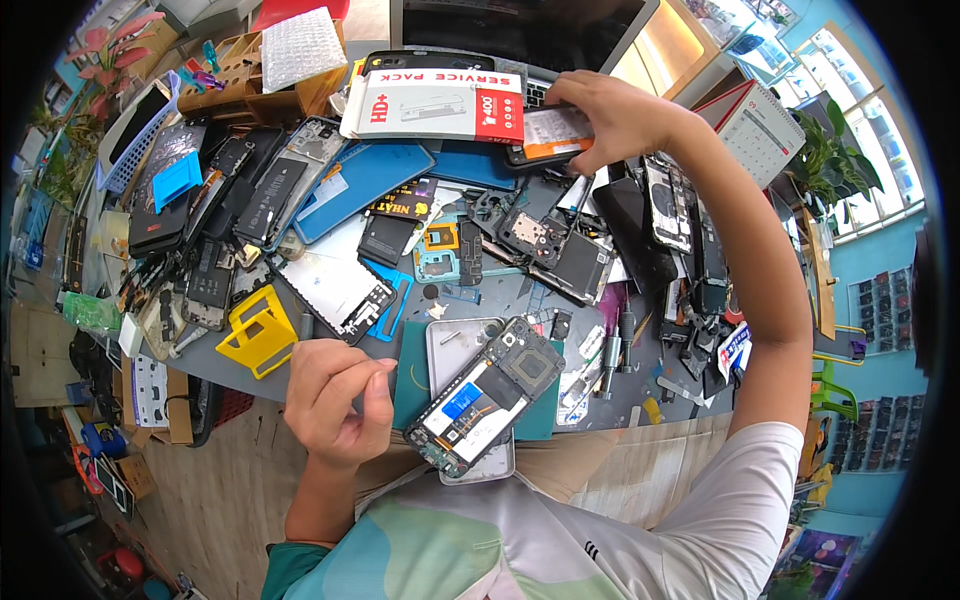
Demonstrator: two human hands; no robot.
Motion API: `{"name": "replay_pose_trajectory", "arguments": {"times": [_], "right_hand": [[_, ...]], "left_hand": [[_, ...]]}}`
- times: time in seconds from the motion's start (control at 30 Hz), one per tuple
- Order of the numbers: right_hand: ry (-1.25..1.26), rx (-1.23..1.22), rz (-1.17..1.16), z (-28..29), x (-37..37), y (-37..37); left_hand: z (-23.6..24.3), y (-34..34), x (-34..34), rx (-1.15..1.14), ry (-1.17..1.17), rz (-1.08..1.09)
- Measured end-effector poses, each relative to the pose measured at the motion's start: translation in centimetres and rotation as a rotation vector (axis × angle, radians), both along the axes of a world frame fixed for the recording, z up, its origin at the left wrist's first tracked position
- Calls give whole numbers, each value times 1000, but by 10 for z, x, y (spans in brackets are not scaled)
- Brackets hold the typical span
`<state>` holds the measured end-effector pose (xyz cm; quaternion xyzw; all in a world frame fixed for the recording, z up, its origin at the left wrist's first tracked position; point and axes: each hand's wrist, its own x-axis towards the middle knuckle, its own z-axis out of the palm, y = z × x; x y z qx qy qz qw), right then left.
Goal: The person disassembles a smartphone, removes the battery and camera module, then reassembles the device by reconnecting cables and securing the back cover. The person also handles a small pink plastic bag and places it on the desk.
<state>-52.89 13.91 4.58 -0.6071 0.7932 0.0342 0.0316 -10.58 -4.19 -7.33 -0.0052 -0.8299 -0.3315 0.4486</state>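
My left hand point(340, 400) is closed at the desk's front edge, and I cannot make out whether it holds anything. Just right of it an opened-up phone point(480, 400), with circuit board and white and blue middle, lies diagonally on a silver metal tray point(448, 337) over a teal mat point(412, 355). My right hand point(610, 120) reaches to the back of the desk and grips a dark object with an orange label point(548, 140), perhaps a phone, beside a white and red cardboard box point(430, 105).
Phone parts point(540, 240) crowd the desk, with blue trays point(350, 190), a yellow holder point(255, 335) and tools point(620, 335). A wooden organizer point(235, 75) stands back left; a screen point(510, 25) stands behind. A calendar point(750, 135) and plant point(835, 165) are at back right.
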Motion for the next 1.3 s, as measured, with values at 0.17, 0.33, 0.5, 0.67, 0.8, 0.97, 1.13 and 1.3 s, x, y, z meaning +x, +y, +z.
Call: {"name": "replay_pose_trajectory", "arguments": {"times": [0.17,0.33,0.5,0.67,0.8,0.97,1.13,1.3], "right_hand": [[13,17,-141,18,-12,20],[-8,52,-314,24,-16,39],[34,99,-468,17,-23,40],[12,49,-521,1,-25,24],[33,27,-556,-12,-21,10],[18,37,-581,-25,-18,4],[164,-64,-575,-22,0,13],[9,-222,17,-5,40,43]], "left_hand": [[0,0,1,4,-4,2],[1,0,-1,-4,5,-4],[0,1,-1,-7,9,-4],[1,1,-1,-1,6,-4],[0,1,-2,-4,5,-2],[-1,0,-2,-11,-2,-2],[-3,-1,-2,-8,4,-1],[-5,-1,1,1,-6,22]]}}
